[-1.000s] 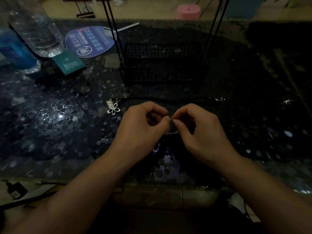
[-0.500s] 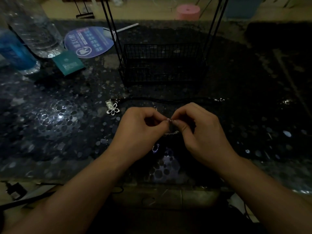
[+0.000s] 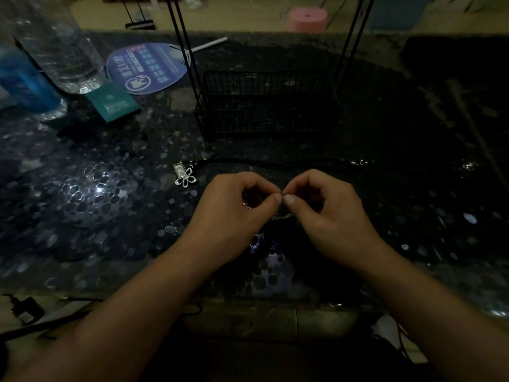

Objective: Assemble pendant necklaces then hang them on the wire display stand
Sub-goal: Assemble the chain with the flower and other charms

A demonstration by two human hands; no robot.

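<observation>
Necklace cord (image 3: 281,162), thin and black, lies flat on the dark spotted table (image 3: 82,205), just in front of the wire display stand (image 3: 267,106). It runs from left to right. At its left end sits a shiny flower pendant (image 3: 186,177). At its right end there is a tiny silver clasp (image 3: 360,162).

Both hands are near the front edge of the table, in the middle. The left hand (image 3: 234,213) and the right hand (image 3: 330,216) meet at the fingertips. Each grip is closed, thumb pressed to finger, on a very small shiny bit (image 3: 283,194) between them. It is too small and the light is too dim to tell what that bit is. A short silver piece (image 3: 285,216) shows just under the right thumb.

The stand has a black basket at its base and 2 pairs of thin rods going up out of view.

Near the back left corner of the table stand a clear bottle (image 3: 57,48) and a blue bottle (image 3: 24,81). Beside them lie a small green card (image 3: 113,104) and a round blue fan (image 3: 148,68).
</observation>
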